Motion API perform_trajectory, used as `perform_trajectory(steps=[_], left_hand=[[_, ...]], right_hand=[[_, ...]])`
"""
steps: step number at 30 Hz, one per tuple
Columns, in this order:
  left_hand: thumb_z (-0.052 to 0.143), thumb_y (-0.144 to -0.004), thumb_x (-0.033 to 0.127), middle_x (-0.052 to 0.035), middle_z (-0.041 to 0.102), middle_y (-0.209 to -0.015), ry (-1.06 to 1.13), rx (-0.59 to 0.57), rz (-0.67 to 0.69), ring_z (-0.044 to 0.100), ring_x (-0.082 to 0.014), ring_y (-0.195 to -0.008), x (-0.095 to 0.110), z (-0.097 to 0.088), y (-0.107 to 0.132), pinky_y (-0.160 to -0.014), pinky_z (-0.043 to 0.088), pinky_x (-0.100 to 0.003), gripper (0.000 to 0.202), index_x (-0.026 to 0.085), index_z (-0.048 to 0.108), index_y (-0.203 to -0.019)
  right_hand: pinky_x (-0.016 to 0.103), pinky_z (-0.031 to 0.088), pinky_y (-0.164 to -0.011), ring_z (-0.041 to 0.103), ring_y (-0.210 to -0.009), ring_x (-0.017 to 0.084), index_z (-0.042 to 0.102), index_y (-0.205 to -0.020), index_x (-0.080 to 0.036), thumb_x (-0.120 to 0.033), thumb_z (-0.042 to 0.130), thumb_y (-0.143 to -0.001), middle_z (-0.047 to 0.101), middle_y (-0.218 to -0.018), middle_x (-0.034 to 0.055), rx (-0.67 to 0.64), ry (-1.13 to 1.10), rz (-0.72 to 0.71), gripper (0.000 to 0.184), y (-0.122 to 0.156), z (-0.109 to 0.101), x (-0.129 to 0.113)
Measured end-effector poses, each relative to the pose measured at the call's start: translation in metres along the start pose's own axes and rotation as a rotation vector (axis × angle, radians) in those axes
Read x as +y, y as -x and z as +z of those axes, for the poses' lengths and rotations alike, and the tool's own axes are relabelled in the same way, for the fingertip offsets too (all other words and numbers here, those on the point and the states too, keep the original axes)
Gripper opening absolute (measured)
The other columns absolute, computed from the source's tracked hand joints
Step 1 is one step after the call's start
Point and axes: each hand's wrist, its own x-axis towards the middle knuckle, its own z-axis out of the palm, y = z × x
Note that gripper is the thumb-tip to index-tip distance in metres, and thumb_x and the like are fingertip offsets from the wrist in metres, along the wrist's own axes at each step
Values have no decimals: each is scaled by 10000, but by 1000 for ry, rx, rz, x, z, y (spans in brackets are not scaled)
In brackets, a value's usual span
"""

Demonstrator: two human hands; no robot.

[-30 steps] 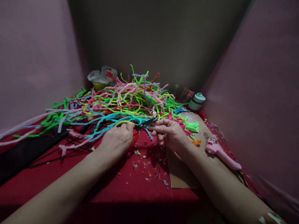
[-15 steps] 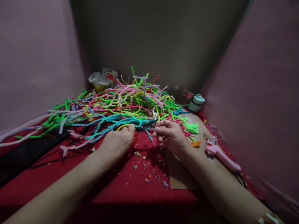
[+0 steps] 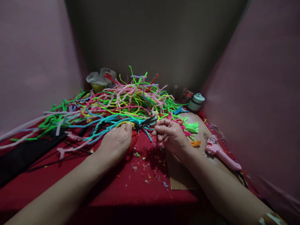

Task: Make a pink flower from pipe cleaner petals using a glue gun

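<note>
My left hand [image 3: 118, 139] is closed round the yellow and red handles of a pair of scissors [image 3: 142, 124]. Their dark blades are parted and point right, up to a small whitish fuzzy tip [image 3: 155, 113]. In a pinch, my right hand [image 3: 172, 132] holds a thin dark stem [image 3: 157, 142], which hangs below the fingers and carries that tip at its top. Whether the blades touch the tip I cannot tell. Just behind both hands lies a big tangled heap of coloured pipe cleaners [image 3: 126, 100].
On the right, a pink glue gun [image 3: 222, 153] lies on a cardboard sheet [image 3: 181, 178]. A pale green bottle [image 3: 196, 101] stands behind it. Fuzzy scraps [image 3: 145, 167] litter the red cloth [image 3: 105, 190]. Black stems [image 3: 47, 163] and a black bag [image 3: 25, 156] are on the left.
The scissors' blades have opened wider, and my left hand has shifted slightly left. My right hand stays nearly in place with the stem. The whole view has drifted a little.
</note>
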Motion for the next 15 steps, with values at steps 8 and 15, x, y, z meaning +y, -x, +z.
perform_trajectory(steps=[8, 15], left_hand=[[300, -821, 65, -117, 588, -737, -46, 33, 42, 589, -243, -656, 0, 2, 1, -597, 434, -338, 233, 114, 522, -877], [294, -828, 72, -109, 576, -748, -157, 36, 63, 588, -228, -633, -2, 1, 3, -567, 430, -317, 219, 122, 502, -872]], right_hand=[[180, 428, -304, 482, -311, 73, 537, -756, -157, -206, 712, -600, 664, -555, 8, -9, 27, 41, 240, -1, -1, 2], [168, 390, -277, 458, -283, 68, 543, -727, -148, -208, 715, -603, 653, -526, 7, -29, 91, 11, 221, -1, -2, 2]])
